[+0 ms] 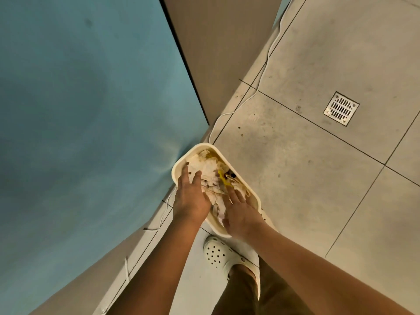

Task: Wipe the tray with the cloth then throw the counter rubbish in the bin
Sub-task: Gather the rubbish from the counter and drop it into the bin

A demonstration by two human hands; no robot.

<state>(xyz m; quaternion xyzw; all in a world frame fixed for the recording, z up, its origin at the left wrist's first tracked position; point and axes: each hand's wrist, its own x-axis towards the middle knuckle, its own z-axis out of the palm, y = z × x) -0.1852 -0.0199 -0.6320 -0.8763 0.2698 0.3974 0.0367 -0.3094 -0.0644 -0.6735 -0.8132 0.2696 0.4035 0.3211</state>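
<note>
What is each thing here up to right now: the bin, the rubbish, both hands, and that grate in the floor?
bin: upright on the floor, holding rubbish.
rubbish: crumpled paper heaped inside the bin.
left hand: fingers straight, pressing on the rubbish.
right hand: fingers straight, pressing on the rubbish.
floor drain: grate in place.

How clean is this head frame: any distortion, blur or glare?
Head view: strong wide-angle warp bends the counter edge and floor tile lines; lighting soft and warm, no glare; hands over the bin cast little shadow; rubbish slightly soft, drain sharp.
</note>
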